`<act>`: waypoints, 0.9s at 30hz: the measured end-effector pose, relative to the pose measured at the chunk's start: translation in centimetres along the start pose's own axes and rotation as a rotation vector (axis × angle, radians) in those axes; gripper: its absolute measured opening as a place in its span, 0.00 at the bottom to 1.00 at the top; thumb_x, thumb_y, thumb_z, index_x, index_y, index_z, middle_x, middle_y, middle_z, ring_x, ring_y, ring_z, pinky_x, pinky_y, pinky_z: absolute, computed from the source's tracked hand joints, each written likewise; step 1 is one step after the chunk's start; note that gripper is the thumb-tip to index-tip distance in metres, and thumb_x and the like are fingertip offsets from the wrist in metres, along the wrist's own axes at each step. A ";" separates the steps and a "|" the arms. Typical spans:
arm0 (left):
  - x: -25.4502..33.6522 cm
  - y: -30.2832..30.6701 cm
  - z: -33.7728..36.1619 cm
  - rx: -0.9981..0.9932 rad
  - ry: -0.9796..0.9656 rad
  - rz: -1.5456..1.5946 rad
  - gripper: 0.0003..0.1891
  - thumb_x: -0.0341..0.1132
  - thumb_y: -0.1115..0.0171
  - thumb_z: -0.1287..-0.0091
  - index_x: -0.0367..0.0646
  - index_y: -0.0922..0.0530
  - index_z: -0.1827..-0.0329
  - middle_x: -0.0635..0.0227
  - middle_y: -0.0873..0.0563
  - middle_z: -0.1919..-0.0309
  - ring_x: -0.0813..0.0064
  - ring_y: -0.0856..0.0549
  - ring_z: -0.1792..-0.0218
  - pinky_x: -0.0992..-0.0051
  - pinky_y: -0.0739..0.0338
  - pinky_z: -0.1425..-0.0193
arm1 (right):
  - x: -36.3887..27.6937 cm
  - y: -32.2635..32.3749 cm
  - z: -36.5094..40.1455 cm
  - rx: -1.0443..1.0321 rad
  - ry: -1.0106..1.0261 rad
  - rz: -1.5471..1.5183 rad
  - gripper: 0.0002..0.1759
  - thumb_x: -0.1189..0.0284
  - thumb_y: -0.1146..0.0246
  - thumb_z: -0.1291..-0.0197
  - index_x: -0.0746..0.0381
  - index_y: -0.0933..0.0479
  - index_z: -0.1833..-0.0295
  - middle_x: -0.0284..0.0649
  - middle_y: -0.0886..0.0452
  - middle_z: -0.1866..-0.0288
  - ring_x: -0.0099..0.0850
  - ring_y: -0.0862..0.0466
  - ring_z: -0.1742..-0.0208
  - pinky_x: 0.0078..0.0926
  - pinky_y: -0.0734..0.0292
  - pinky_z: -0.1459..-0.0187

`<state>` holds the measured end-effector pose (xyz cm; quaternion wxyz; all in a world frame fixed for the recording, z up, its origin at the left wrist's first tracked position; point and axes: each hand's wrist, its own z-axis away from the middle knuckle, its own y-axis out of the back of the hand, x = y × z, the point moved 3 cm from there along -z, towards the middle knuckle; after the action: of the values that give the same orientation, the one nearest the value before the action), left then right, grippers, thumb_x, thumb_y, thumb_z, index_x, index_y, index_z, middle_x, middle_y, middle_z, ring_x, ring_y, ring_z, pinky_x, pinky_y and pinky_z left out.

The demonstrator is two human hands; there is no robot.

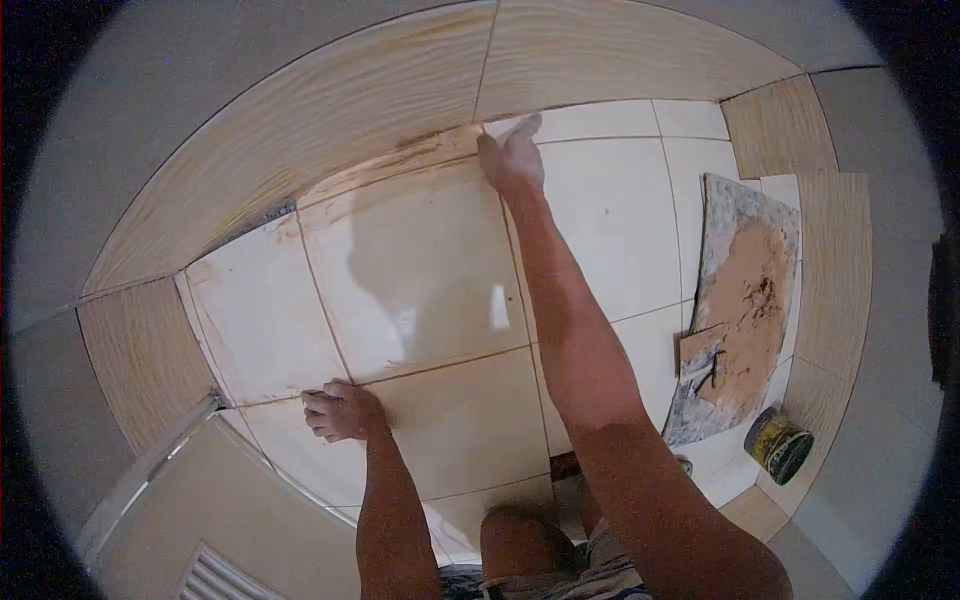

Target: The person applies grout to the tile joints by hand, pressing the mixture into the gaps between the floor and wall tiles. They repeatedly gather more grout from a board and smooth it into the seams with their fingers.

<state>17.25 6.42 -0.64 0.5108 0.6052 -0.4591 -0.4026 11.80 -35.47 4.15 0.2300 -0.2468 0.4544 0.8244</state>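
Note:
My right hand point(513, 158) reaches to the far edge of the white floor tiles point(600, 230), by the wood-look wall tile point(600, 55). Its thumb and fingers are apart, touching a narrow tile strip near a joint. Lower left, my left hand point(345, 410) rests on the tiles beside a joint, fingers curled round something small that I cannot make out. Brownish smears of grout point(400, 160) mark the joints and the strip along the wall. A dark gap point(260, 222) shows at the wall's foot on the left.
At right lies a stained board point(718, 210) with pinkish-brown mortar point(750, 325) and a flat tool point(700, 352) on it. A dirty round container point(778, 447) stands beside its near end. A louvred door panel point(240, 500) is at lower left. My knee shows at bottom centre.

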 end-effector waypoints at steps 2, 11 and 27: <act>0.1 0.2 0.0 0.010 -0.008 0.017 0.26 0.49 0.55 0.34 0.45 0.32 0.37 0.53 0.29 0.44 0.53 0.31 0.45 0.51 0.36 0.45 | -0.9 -1.2 -1.6 0.184 0.318 0.132 0.27 0.58 0.45 0.39 0.67 0.27 0.42 0.55 0.20 0.54 0.50 0.19 0.52 0.43 0.23 0.49; 0.1 0.1 0.0 0.002 0.002 -0.014 0.26 0.50 0.56 0.34 0.47 0.32 0.37 0.55 0.28 0.45 0.54 0.30 0.46 0.51 0.37 0.46 | -4.2 -4.1 -3.5 -0.361 0.419 0.263 0.38 0.55 0.51 0.39 0.72 0.41 0.31 0.63 0.41 0.30 0.52 0.41 0.28 0.38 0.58 0.25; 0.1 0.1 -0.2 0.032 0.016 -0.002 0.23 0.50 0.53 0.33 0.48 0.31 0.40 0.55 0.29 0.47 0.53 0.29 0.47 0.48 0.35 0.47 | 3.5 -1.9 -2.7 -0.112 0.092 -1.002 0.38 0.61 0.43 0.38 0.58 0.48 0.26 0.36 0.26 0.71 0.29 0.25 0.75 0.30 0.28 0.76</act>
<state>17.46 6.41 -0.49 0.5043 0.6168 -0.4608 -0.3910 10.83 -36.28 -0.46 0.5636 -0.4827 0.2446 0.6241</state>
